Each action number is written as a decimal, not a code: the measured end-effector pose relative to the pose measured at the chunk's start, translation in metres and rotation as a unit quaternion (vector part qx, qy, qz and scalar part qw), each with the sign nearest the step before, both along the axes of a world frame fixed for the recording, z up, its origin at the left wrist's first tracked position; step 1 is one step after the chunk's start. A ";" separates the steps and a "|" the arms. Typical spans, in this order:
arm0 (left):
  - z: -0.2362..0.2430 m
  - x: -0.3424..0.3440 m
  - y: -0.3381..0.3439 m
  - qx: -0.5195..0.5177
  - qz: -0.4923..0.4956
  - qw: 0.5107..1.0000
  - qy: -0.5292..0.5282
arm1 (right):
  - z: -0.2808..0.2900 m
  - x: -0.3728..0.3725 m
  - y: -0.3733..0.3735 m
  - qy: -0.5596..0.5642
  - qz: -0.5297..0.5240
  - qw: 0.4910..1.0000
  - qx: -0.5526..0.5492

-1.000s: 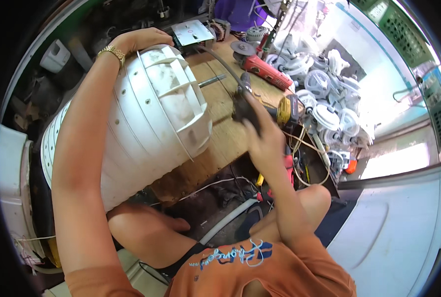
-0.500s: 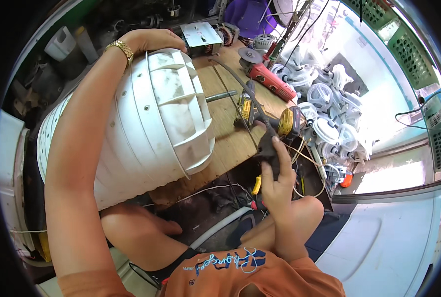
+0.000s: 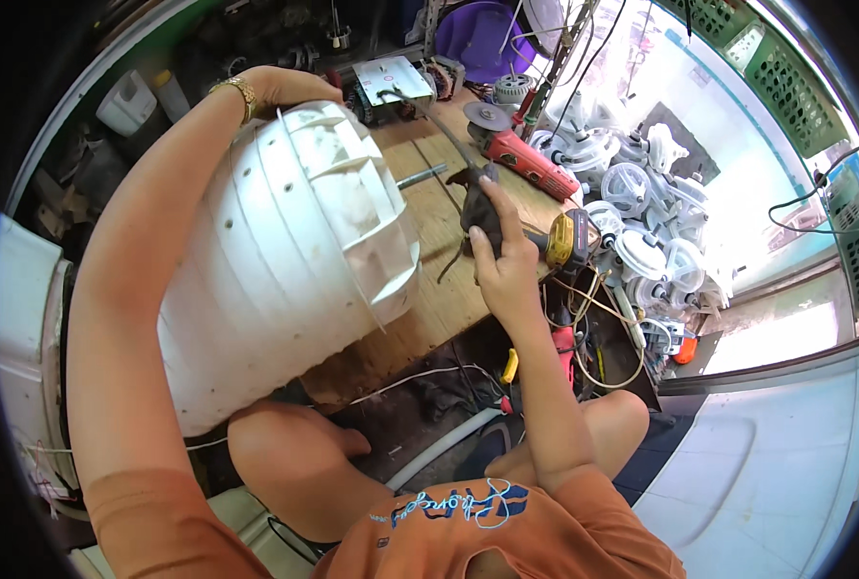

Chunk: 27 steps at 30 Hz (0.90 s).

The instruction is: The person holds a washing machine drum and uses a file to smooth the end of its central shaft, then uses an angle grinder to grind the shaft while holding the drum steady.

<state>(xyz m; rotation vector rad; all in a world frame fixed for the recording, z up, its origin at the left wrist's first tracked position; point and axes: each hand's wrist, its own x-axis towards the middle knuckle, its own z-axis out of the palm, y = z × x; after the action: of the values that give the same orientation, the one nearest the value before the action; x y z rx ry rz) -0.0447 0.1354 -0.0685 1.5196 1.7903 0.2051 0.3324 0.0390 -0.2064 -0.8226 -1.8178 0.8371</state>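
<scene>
A white plastic spin tub point(image 3: 256, 241) with small holes and a ribbed end lies on its side at the left. A metal shaft point(image 3: 422, 177) sticks out of its ribbed end. My left hand point(image 3: 294, 89), below a gold watch, is bent over the tub's far upper side, its fingertips partly hidden. My right hand point(image 3: 506, 256) is closed around a dark rag-like thing point(image 3: 480, 207) with a long grey tail, beside the shaft. Just right of that hand lies a yellow and black cordless drill point(image 3: 566, 241), partly covered by the hand.
Beneath the tub is a wooden board point(image 3: 429, 280). A red angle grinder point(image 3: 531, 164) and a metal box point(image 3: 391, 77) lie at its far side. White plastic parts point(image 3: 632, 193) are heaped at the right. Loose cables point(image 3: 622, 362) and a grey pipe point(image 3: 439, 449) are near my legs.
My right hand has moved away from me and left with the dark rag-like thing, whose tail now reaches over the metal box. The tub and my left hand have shifted slightly.
</scene>
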 end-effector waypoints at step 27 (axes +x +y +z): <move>-0.032 -0.016 0.034 -0.070 -0.061 0.996 -0.003 | 0.016 -0.018 0.008 -0.016 -0.036 0.999 0.014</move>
<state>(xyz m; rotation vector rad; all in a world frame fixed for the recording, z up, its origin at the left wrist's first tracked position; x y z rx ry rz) -0.0609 0.1698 -0.1002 1.5200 1.6656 0.0244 0.3148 0.0472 -0.1907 -0.8828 -1.8141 0.7549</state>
